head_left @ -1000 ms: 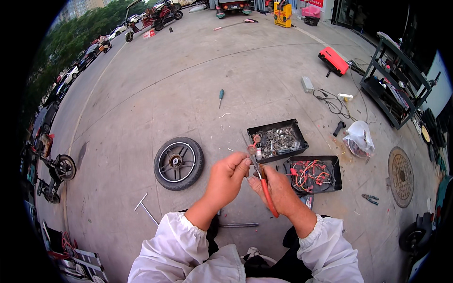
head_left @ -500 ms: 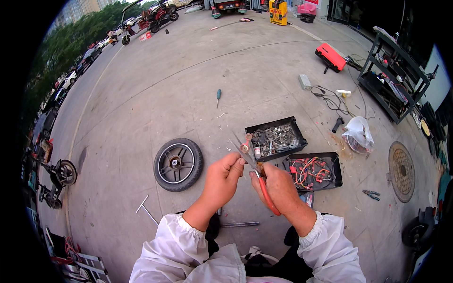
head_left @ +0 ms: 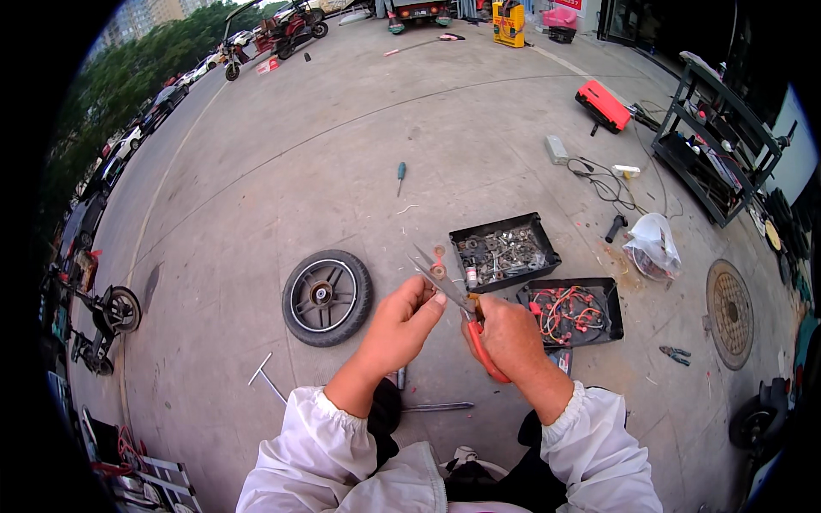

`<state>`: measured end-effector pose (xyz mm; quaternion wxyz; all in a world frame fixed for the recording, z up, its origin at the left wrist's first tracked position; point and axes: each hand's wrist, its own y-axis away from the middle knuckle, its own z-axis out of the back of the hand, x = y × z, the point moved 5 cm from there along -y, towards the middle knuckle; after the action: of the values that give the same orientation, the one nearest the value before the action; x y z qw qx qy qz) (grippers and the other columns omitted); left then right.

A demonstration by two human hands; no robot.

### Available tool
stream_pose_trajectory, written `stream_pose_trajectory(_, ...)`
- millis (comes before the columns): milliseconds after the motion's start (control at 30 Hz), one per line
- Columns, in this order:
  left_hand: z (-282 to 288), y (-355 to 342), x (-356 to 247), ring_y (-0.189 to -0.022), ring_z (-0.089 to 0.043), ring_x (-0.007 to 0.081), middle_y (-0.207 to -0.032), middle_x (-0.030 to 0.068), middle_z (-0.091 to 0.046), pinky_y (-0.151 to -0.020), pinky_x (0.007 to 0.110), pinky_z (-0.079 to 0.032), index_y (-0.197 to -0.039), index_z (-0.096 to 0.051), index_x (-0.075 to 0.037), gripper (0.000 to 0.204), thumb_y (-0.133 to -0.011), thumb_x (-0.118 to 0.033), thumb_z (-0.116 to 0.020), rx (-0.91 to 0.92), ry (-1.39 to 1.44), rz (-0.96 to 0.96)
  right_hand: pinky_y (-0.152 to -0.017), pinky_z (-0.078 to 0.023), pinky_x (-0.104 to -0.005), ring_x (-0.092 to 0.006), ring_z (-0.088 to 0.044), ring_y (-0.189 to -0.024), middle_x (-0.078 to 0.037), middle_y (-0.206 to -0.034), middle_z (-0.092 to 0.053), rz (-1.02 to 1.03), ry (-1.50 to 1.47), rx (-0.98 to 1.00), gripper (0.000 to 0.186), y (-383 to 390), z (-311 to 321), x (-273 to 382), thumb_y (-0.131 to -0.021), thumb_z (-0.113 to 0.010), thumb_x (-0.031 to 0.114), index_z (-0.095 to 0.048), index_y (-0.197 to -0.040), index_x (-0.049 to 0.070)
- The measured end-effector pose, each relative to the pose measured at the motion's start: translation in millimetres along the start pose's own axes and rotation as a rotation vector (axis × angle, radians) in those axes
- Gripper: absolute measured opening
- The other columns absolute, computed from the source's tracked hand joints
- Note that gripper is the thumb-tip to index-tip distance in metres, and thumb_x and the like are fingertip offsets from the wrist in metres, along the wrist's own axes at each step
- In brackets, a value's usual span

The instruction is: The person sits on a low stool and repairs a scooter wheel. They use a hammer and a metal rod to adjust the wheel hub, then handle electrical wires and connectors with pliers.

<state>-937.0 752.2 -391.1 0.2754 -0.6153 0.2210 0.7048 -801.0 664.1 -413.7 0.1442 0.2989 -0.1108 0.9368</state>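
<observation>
My right hand (head_left: 510, 333) is wrapped round a pair of scissors (head_left: 487, 352) with red handles. Their metal blades stand a little apart and point up and left, past the fingertips of my other hand. My left hand (head_left: 395, 323) is closed in a pinch right beside the blades. Whatever lies between its thumb and fingers is too small or hidden to make out. Just beyond the blades, a black tray (head_left: 505, 282) holds many small metal parts. Nearer to my right wrist, a second black tray (head_left: 617, 318) contains red and white wires.
A spoked wheel with a tyre (head_left: 363, 295) lies left of my hands. Screwdriver (head_left: 401, 173), T-handle wrench (head_left: 263, 369), metal bar (head_left: 438, 407) and pliers (head_left: 676, 355) are spread on the concrete. A plastic bag (head_left: 654, 248), red case (head_left: 603, 106) and tool cart (head_left: 714, 141) are at right.
The scissor blades have spread slightly, and their handles have shifted in my right hand. My left thumb has moved a little along the blades. The whole view has drifted slightly.
</observation>
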Motion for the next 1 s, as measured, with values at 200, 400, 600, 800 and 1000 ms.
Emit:
stream_pose_trajectory(200, 6.4, -3.3, -4.5, -0.060, -0.037, 0.0079, -0.062, 0.0010, -0.045, -0.052, 0.028, -0.035, -0.082, -0.054, 0.000, 0.031, -0.090, -0.027, -0.067, -0.064, -0.286, -0.121, -0.063, -0.049, -0.0470, -0.0404, -0.063, -0.070, -0.022, -0.074, -0.063, 0.039, -0.068, -0.040, 0.025, -0.7, 4.3, 2.0, -0.082, -0.066, 0.023, -0.058, -0.085, 0.000)
stream_pose_trajectory(400, -0.4, -3.7, -13.3, -0.059, -0.036, 0.0088, -0.061, -0.0013, -0.046, -0.051, 0.028, -0.035, -0.080, -0.055, -0.001, 0.030, -0.089, -0.026, -0.068, -0.113, -0.240, -0.184, -0.059, -0.047, -0.0429, -0.0362, -0.059, -0.062, -0.020, -0.070, -0.060, 0.128, -0.316, -0.054, 0.031, -0.4, 3.7, 5.1, -0.087, -0.066, 0.029, -0.058, -0.087, -0.001)
stream_pose_trajectory(600, -4.8, -6.0, -14.2, -0.056, -0.036, 0.0047, -0.062, -0.0090, -0.044, -0.051, 0.024, -0.032, -0.087, -0.062, -0.001, 0.028, -0.099, -0.026, -0.054, -0.024, 0.084, -0.034, -0.067, -0.048, -0.0384, -0.0309, -0.061, -0.072, -0.020, -0.080, -0.063, -0.076, -0.579, 0.258, 0.047, 3.9, 16.2, 6.1, -0.086, -0.069, 0.042, -0.060, -0.094, -0.003)
stream_pose_trajectory(800, 8.0, -14.3, 3.1, -0.054, -0.027, -0.0001, -0.061, -0.0111, -0.036, -0.049, 0.021, -0.019, -0.094, -0.063, -0.005, 0.027, -0.101, -0.028, -0.050, -0.141, 0.284, 0.085, -0.067, -0.048, -0.0356, -0.0223, -0.055, -0.069, -0.014, -0.079, -0.061, -0.140, -0.436, 0.094, 0.050, 9.2, 20.3, -6.3, -0.082, -0.073, 0.042, -0.058, -0.098, -0.003)
stream_pose_trajectory(1000, -11.0, -9.1, 11.5, -0.062, -0.035, 0.0029, -0.067, -0.0071, -0.044, -0.053, 0.022, -0.030, -0.092, -0.060, -0.001, 0.020, -0.098, -0.020, -0.057, -0.003, -0.031, -0.044, -0.072, -0.049, -0.0287, -0.0130, -0.056, -0.077, -0.006, -0.088, -0.063, -0.068, -0.587, -0.125, 0.043, 3.4, 26.9, -4.3, -0.080, -0.078, 0.022, -0.058, -0.110, -0.001)
